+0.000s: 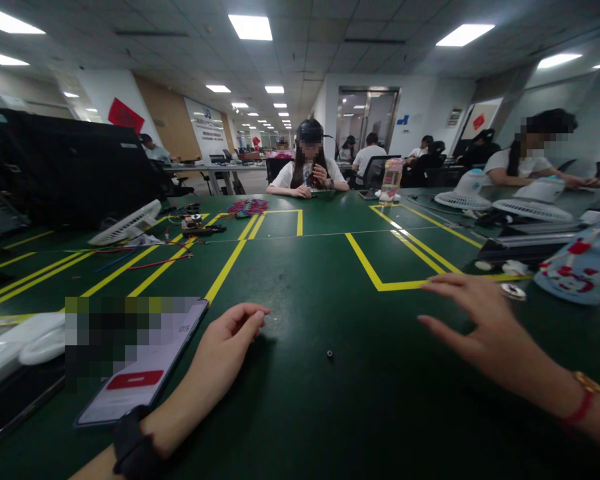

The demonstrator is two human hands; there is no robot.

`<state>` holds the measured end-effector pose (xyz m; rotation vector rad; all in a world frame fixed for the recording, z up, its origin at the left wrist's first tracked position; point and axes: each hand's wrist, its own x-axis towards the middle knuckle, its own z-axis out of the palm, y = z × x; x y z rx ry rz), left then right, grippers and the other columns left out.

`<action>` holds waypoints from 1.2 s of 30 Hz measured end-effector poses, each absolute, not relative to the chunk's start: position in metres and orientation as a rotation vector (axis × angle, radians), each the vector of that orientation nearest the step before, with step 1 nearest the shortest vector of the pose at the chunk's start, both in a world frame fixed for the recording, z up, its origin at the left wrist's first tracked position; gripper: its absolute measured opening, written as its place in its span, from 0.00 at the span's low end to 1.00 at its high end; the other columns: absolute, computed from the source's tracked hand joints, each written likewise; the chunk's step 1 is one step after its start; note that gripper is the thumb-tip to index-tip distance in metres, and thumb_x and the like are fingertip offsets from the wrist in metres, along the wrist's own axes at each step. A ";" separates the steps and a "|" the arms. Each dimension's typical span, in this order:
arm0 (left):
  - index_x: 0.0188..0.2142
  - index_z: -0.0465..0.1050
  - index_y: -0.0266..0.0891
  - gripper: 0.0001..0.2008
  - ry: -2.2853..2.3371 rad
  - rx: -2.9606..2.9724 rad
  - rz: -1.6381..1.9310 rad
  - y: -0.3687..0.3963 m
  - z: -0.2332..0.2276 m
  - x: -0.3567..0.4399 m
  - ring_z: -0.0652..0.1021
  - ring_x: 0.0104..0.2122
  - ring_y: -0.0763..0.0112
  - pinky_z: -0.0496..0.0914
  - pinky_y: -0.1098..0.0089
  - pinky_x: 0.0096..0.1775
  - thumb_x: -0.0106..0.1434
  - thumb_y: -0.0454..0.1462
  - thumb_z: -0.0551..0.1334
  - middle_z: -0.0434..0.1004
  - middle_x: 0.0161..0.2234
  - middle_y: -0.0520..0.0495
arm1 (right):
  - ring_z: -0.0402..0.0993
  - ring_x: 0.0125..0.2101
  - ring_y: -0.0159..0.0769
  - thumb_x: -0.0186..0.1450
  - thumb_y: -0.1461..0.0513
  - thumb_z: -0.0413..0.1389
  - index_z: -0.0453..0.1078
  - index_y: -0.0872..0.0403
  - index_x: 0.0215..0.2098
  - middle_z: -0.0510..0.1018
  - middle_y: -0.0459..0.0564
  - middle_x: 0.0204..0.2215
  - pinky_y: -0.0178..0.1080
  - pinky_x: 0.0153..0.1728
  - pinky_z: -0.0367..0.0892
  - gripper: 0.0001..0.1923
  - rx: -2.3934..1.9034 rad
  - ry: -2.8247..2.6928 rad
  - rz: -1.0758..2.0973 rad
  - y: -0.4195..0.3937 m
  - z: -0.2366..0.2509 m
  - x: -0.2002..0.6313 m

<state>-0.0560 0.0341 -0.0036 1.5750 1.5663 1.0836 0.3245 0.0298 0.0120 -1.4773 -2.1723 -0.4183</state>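
My left hand (235,337) rests low over the green table (300,413), its fingers loosely curled and the thumb against the index finger; nothing shows in it. A black band circles that wrist. My right hand (480,317) is open above the table at the right, thumb apart from the stretched fingers, holding nothing. Between the hands lies a small dark ring-shaped part (330,355), touched by neither. Beside my left forearm is a phone (145,393) with a lit screen, partly blurred out. A small silvery round piece (513,291) lies beyond my right hand.
At left are a white power strip (10,350), a white fan (125,223) and loose wires (165,261). A blue patterned bag (583,263) and more fans (533,200) stand at right. Across the table sits a person (307,167), near a bottle (391,180).
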 end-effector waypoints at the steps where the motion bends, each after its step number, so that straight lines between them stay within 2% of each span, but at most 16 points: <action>1: 0.38 0.75 0.41 0.13 1.572 1.588 1.078 0.033 -0.003 -0.056 0.73 0.29 0.66 0.66 0.69 0.32 0.61 0.46 0.59 0.75 0.30 0.51 | 0.63 0.51 0.41 0.61 0.49 0.53 0.64 0.48 0.53 0.67 0.52 0.52 0.47 0.51 0.58 0.24 -1.375 -2.318 -0.190 0.028 0.013 0.297; 4: 0.37 0.75 0.41 0.13 1.593 1.620 1.060 0.032 -0.001 -0.055 0.74 0.30 0.64 0.65 0.68 0.32 0.60 0.45 0.59 0.76 0.29 0.51 | 0.63 0.48 0.37 0.62 0.50 0.53 0.68 0.45 0.51 0.70 0.49 0.49 0.44 0.47 0.59 0.20 -1.175 -2.505 0.205 0.025 0.011 0.228; 7: 0.36 0.76 0.41 0.12 1.602 1.639 1.049 0.030 0.000 -0.054 0.75 0.31 0.62 0.65 0.68 0.33 0.59 0.45 0.59 0.77 0.29 0.51 | 0.65 0.42 0.35 0.63 0.53 0.53 0.74 0.46 0.40 0.73 0.48 0.41 0.42 0.43 0.59 0.12 -1.112 -2.530 0.289 0.030 0.008 0.200; 9: 0.36 0.76 0.42 0.12 1.606 1.644 1.047 0.031 0.000 -0.054 0.75 0.31 0.62 0.66 0.68 0.33 0.59 0.45 0.59 0.77 0.29 0.51 | 0.66 0.40 0.33 0.64 0.55 0.51 0.74 0.49 0.37 0.74 0.48 0.38 0.40 0.42 0.60 0.11 -1.139 -2.488 0.313 0.033 0.012 0.210; 12: 0.35 0.76 0.42 0.12 1.609 1.643 1.044 0.031 0.000 -0.054 0.75 0.30 0.62 0.65 0.68 0.33 0.59 0.45 0.59 0.78 0.29 0.51 | 0.67 0.41 0.33 0.64 0.54 0.50 0.72 0.50 0.39 0.74 0.48 0.40 0.38 0.43 0.61 0.13 -1.320 -2.313 0.171 0.037 0.028 0.262; 16: 0.36 0.76 0.42 0.11 1.591 1.637 1.043 0.031 -0.001 -0.053 0.76 0.31 0.63 0.66 0.68 0.34 0.60 0.44 0.60 0.78 0.31 0.51 | 0.69 0.38 0.36 0.63 0.51 0.49 0.71 0.54 0.40 0.74 0.53 0.40 0.39 0.39 0.62 0.18 -1.890 -1.882 -0.267 0.042 0.052 0.360; 20: 0.36 0.76 0.42 0.11 1.579 1.626 1.048 0.031 -0.003 -0.054 0.75 0.31 0.63 0.66 0.68 0.34 0.60 0.44 0.59 0.78 0.31 0.50 | 0.69 0.36 0.38 0.62 0.50 0.48 0.72 0.57 0.42 0.75 0.58 0.40 0.40 0.36 0.61 0.22 -2.327 -1.741 -0.252 0.047 0.053 0.421; 27: 0.37 0.76 0.42 0.11 1.566 1.618 1.045 0.033 -0.004 -0.056 0.75 0.32 0.63 0.66 0.67 0.35 0.60 0.44 0.59 0.77 0.31 0.50 | 0.69 0.34 0.36 0.61 0.46 0.47 0.73 0.54 0.45 0.74 0.58 0.43 0.39 0.34 0.60 0.27 -2.441 -1.654 -0.108 0.047 0.046 0.431; 33: 0.36 0.76 0.42 0.11 1.554 1.615 1.026 0.033 -0.004 -0.056 0.75 0.33 0.63 0.66 0.68 0.36 0.60 0.44 0.59 0.77 0.32 0.50 | 0.69 0.30 0.38 0.58 0.41 0.48 0.73 0.49 0.46 0.76 0.55 0.39 0.39 0.29 0.61 0.29 -2.562 -1.468 -0.241 0.054 0.033 0.465; 36: 0.37 0.76 0.42 0.10 1.549 1.607 1.022 0.033 -0.005 -0.056 0.75 0.34 0.63 0.67 0.67 0.37 0.61 0.44 0.59 0.77 0.33 0.50 | 0.70 0.27 0.35 0.57 0.41 0.50 0.74 0.48 0.44 0.77 0.53 0.39 0.37 0.27 0.61 0.28 -2.507 -1.548 -0.257 0.056 0.029 0.477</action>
